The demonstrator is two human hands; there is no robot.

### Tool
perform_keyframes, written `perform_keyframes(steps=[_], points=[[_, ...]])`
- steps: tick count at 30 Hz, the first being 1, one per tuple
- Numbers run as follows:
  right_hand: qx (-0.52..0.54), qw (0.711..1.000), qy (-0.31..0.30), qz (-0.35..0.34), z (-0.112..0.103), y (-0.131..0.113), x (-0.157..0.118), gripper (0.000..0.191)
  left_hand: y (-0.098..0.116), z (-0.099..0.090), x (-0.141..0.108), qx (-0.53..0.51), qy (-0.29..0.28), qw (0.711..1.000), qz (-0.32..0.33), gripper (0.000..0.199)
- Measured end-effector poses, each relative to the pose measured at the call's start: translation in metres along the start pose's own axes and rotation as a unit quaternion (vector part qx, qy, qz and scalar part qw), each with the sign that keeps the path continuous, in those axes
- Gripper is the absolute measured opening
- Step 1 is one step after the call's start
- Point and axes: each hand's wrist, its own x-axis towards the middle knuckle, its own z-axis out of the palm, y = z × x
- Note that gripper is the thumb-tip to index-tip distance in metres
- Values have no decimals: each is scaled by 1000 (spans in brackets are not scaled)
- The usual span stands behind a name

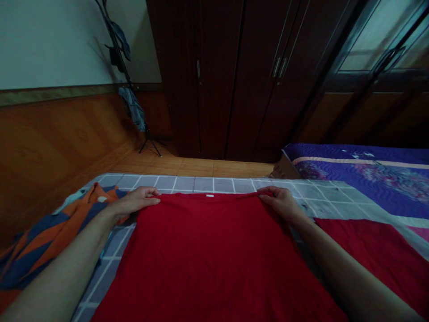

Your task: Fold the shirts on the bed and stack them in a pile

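Note:
A red shirt (214, 250) is stretched out in front of me, with a small white label at the middle of its neckline. At the shirt's far left corner, my left hand (139, 200) pinches the cloth between thumb and fingers. My right hand (278, 201) grips the far right corner the same way. Between both hands the upper edge runs nearly straight. The shirt's lower part goes out of view at the bottom. Beneath it is a grey checked sheet (161, 182).
Orange and blue striped clothing (56, 237) lies on the left. More red cloth (372, 246) is under my right forearm. A purple floral bed cover (375, 170) is at the right. Beyond stand a dark wardrobe (217, 89) and a coat rack (117, 44) with clothes.

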Motion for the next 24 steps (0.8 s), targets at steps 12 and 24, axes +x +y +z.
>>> perform_keyframes(steps=[12, 24], points=[[-163, 984, 59, -44, 5, -18, -12, 44, 10, 6, -8, 243, 224, 939, 92, 35], [-484, 740, 52, -464, -18, 11, -218, 54, -45, 87, -200, 560, -25, 811, 169, 63]])
